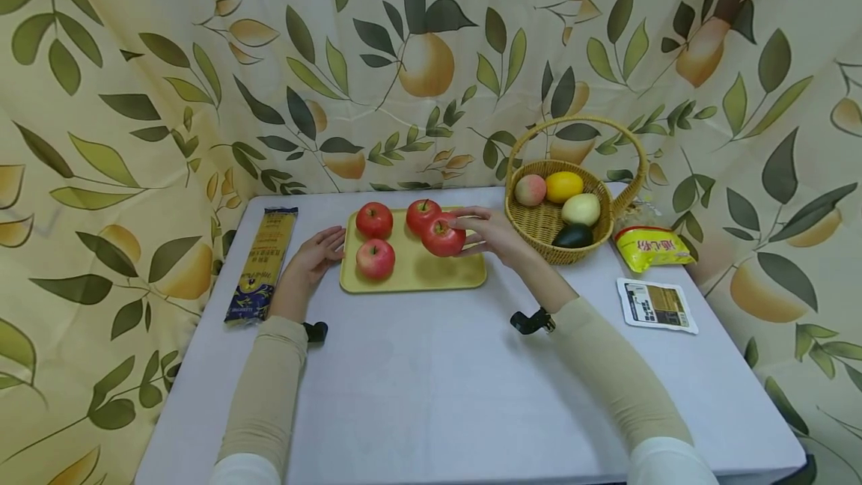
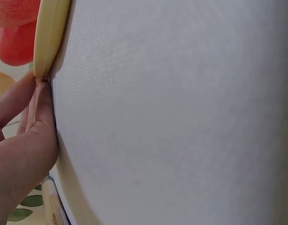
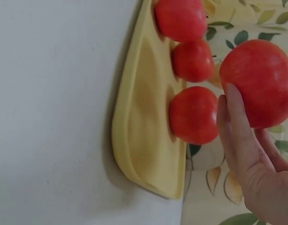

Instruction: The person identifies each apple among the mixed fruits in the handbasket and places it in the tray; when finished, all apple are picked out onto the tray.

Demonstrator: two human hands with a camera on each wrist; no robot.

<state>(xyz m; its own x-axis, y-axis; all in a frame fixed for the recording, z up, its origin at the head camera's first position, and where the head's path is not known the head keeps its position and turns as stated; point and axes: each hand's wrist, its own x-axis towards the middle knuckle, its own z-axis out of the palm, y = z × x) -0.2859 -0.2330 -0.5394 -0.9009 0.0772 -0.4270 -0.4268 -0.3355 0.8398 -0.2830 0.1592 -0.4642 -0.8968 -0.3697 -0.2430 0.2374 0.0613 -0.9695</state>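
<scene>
Fingers of my right hand [image 1: 491,233] hold a red apple [image 1: 441,239] over the right part of a yellow tray [image 1: 431,277]. In the right wrist view that apple [image 3: 257,84] hangs above the tray floor, with the fingertips against its side. Three more apples sit on the tray: a red one [image 1: 374,221] at back left, a pinkish one [image 1: 375,259] in front of it, and another red one [image 1: 422,214] at the back, partly covered by the held apple. My left hand [image 1: 311,257] pinches the tray's left edge, thumb and fingers meeting at the rim [image 2: 46,47] in the left wrist view.
Behind my right hand stands a wicker basket [image 1: 539,234] with a tall handle, holding several fruits. A yellow packet [image 1: 653,248] and a white pouch [image 1: 656,305] lie right of it. A long gold-and-blue package [image 1: 261,264] lies at left. A patterned curtain hangs behind the table.
</scene>
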